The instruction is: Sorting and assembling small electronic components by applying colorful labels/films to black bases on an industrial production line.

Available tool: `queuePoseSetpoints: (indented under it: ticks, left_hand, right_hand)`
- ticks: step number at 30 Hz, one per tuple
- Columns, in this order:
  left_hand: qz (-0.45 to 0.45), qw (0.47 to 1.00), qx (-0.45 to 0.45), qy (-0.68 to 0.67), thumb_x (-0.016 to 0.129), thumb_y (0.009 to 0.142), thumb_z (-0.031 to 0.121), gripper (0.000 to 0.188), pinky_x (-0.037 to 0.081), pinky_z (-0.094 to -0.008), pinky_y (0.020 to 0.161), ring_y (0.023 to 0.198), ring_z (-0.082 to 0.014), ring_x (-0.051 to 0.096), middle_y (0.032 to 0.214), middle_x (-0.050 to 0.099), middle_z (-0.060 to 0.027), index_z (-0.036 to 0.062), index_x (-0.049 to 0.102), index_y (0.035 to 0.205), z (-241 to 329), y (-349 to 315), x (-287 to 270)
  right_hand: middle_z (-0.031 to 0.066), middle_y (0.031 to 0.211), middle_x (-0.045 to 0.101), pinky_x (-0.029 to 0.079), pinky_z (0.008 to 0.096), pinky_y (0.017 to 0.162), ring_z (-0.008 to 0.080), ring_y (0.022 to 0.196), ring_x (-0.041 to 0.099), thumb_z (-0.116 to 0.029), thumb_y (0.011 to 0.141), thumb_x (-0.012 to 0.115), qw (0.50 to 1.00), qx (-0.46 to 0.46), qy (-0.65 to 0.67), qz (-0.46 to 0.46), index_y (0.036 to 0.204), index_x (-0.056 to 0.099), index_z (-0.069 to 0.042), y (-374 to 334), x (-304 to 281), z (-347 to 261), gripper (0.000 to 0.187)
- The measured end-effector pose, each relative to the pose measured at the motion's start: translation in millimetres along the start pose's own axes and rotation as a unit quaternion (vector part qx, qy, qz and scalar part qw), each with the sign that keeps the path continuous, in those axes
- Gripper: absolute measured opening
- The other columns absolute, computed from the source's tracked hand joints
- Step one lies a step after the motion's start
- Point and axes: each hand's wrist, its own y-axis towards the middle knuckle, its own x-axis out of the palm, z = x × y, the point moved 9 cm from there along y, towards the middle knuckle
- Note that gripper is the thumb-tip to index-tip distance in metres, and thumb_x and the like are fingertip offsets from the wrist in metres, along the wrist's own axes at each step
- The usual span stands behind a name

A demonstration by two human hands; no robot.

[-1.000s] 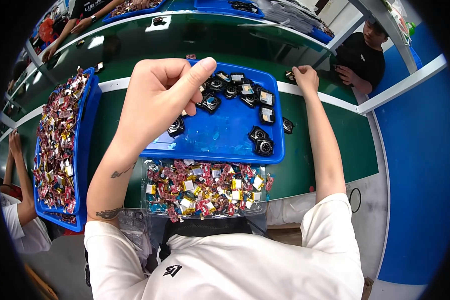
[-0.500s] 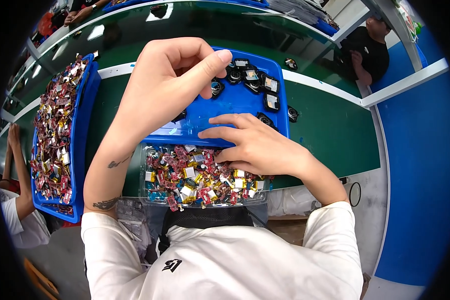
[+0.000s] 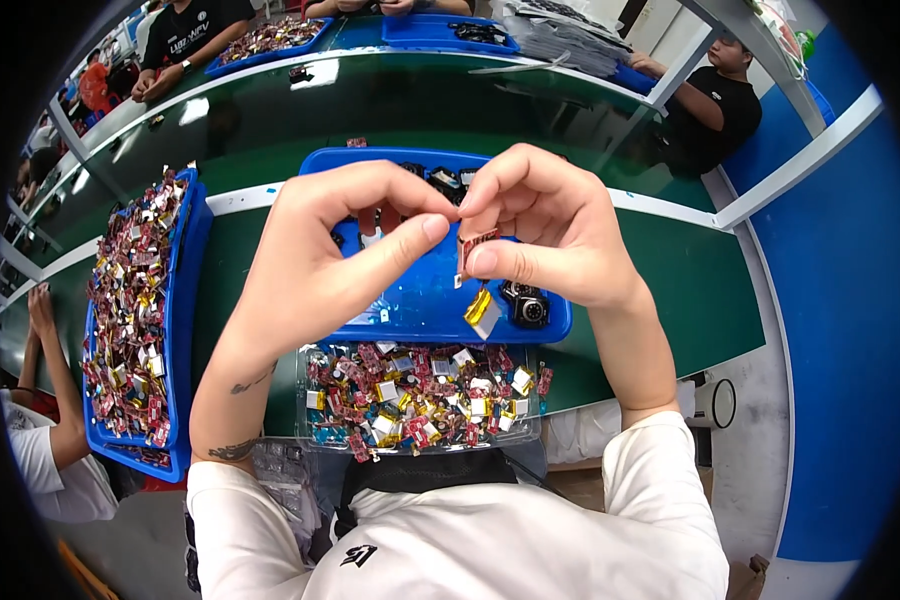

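Pinched in my right hand (image 3: 560, 235) is a small red circuit board (image 3: 465, 250), from which a silver battery (image 3: 484, 316) with yellow tape hangs. My left hand (image 3: 335, 235) has its fingers curled and thumb close to the index finger, the index fingertip meeting the right fingers near the board. Whether anything small sits in that pinch is hidden. Both hands are over a blue tray (image 3: 420, 315) with several black watch-shaped casings, one of them a casing (image 3: 526, 305) below my right hand. Closer to me, a clear plastic tray (image 3: 526, 434) is heaped with similar boards and batteries.
A long blue bin (image 3: 177, 375) full of boards stands to the left. Across the green bench (image 3: 670, 260) run a white rail and posts. Other people sit at the far side, at the right and at the left edge. A further blue tray (image 3: 410, 40) lies at the back.
My right hand has risen from the heap in the clear tray, now with a board and battery, and meets my left hand. The view has tilted up slightly.
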Motion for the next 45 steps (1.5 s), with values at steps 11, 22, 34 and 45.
queuePoseSetpoints:
  ticks: [11,22,34,45]
  left_hand:
    - [0.008,0.989,0.114,0.098,0.07,0.074,0.0,0.009,0.044,-0.0261,0.069,0.073,-0.0175,0.06,0.08,0.065,-0.0087,-0.0001,0.067,0.082,21,2,-3]
    - [-0.048,0.996,-0.078,-0.021,0.066,0.084,0.007,0.009,0.044,-0.0241,0.073,0.079,-0.0097,0.057,0.088,0.064,-0.005,-0.0006,0.063,0.086,-24,6,9]
    - [0.042,0.98,-0.09,-0.175,0.059,0.09,0.007,0.01,0.047,-0.0231,0.074,0.082,-0.0101,0.061,0.086,0.064,-0.0085,0.0005,0.052,0.092,-32,3,0]
    - [-0.002,0.967,-0.169,-0.189,0.067,0.085,0.008,0.019,0.045,-0.0191,0.071,0.079,-0.0059,0.058,0.087,0.064,-0.0023,-0.001,0.061,0.1,-44,2,12]
  right_hand:
    - [0.0025,0.083,0.064,0.049,0.0241,0.074,0.0092,0.078,0.063,-0.005,0.076,0.076,0.999,0.0,-0.047,0.0,0.085,0.057,-0.003,11,-11,5,0.021]
    - [0.0057,0.077,0.062,0.05,0.0248,0.061,0.0139,0.068,0.063,-0.003,0.073,0.075,0.937,-0.102,-0.334,0.015,0.087,0.059,-0.001,5,-5,-13,0.022]
    - [0.005,0.088,0.063,0.049,0.022,0.066,0.0094,0.078,0.06,0.001,0.076,0.068,0.96,-0.033,-0.276,0.039,0.096,0.062,0.001,5,-29,-7,0.021]
    - [0.0081,0.083,0.066,0.049,0.0239,0.066,0.0132,0.077,0.062,0.005,0.076,0.067,0.95,-0.136,-0.271,0.081,0.089,0.07,0.0,5,-27,-18,0.015]
